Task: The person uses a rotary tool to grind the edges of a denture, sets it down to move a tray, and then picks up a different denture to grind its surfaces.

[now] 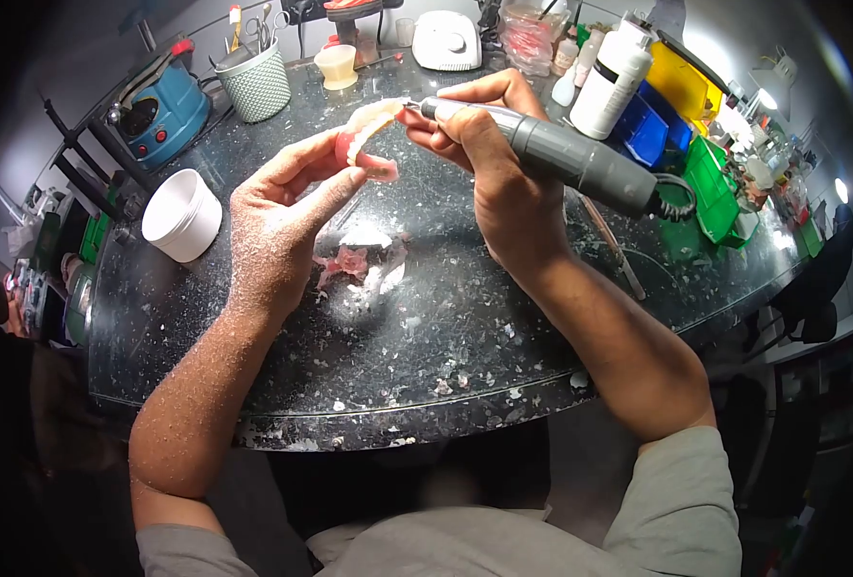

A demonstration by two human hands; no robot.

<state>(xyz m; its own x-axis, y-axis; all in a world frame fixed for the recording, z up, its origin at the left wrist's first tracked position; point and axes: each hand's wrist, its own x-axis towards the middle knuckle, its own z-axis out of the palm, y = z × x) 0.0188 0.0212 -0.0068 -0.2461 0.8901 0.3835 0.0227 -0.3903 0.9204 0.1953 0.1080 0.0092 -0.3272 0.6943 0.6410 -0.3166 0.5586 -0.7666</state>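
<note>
My left hand (296,183), dusted with pale powder, pinches a pink denture (378,167) with a row of cream teeth between thumb and fingers. My right hand (503,154) is wrapped round a grey rotary handpiece (575,159) with a coiled cord at its back end. The handpiece's tip reaches the denture's upper edge; whether it touches cannot be made out. Below the hands, pink scraps (345,264) and white shavings lie on the dark worktop (426,337).
A white tub (184,216) stands left, behind it a blue machine (162,115) and a tool-filled basket (255,85). A white bottle (614,82) and blue, yellow and green bins (719,192) stand right. A thin stick (614,245) lies beside my right forearm.
</note>
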